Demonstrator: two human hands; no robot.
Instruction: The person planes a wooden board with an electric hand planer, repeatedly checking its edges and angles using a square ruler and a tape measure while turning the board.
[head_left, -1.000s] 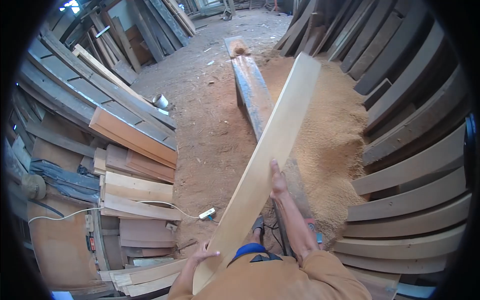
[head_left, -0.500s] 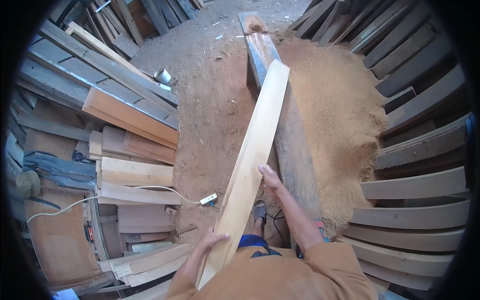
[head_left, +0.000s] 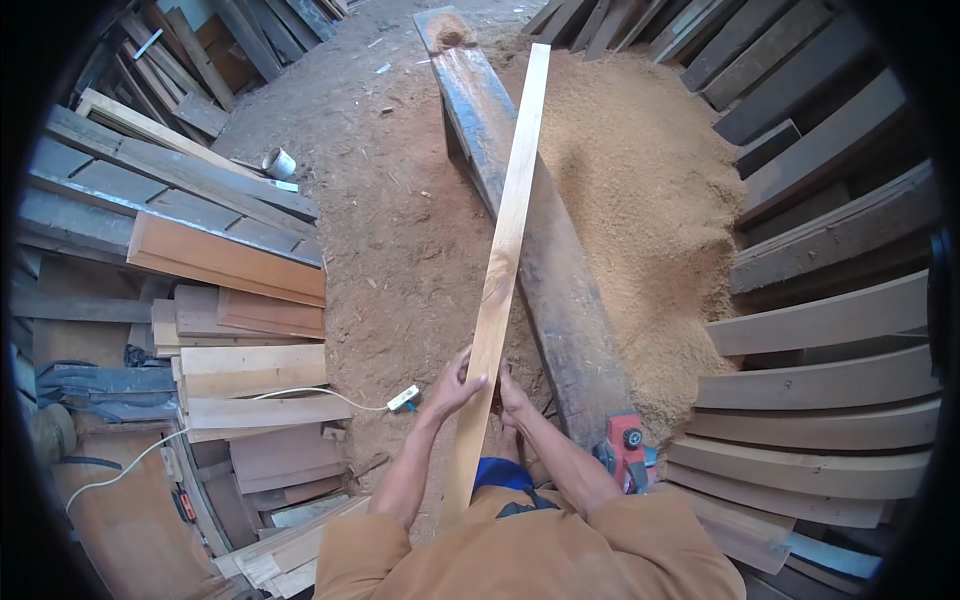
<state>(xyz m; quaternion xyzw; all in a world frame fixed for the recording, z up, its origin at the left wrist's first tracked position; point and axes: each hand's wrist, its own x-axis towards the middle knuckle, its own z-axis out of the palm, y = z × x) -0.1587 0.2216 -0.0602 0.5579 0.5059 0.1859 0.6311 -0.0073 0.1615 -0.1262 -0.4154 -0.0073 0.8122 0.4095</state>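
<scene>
A long pale wooden board (head_left: 507, 245) is turned with its narrow edge up, slanting from my waist out over the bench. My left hand (head_left: 458, 382) grips its left side, thumb over the upper edge. On the opposite side my right hand (head_left: 513, 395) is closed against the board, its fingers partly hidden. The weathered plank bench (head_left: 570, 300) runs beneath and to the right of the board. A red electric planer (head_left: 628, 455) sits at the near end of the bench, beside my right forearm.
Sawdust (head_left: 640, 200) is heaped right of the bench. Stacked boards (head_left: 820, 390) line the right side, and more planks (head_left: 255, 370) lie on the left. A white power strip (head_left: 403, 398) with a cable rests on the ground. A white cup-like container (head_left: 279, 163) lies farther off.
The board has rolled from its broad face onto its edge and its far end has swung up. My left hand has moved forward along it; the planer has come into fuller view.
</scene>
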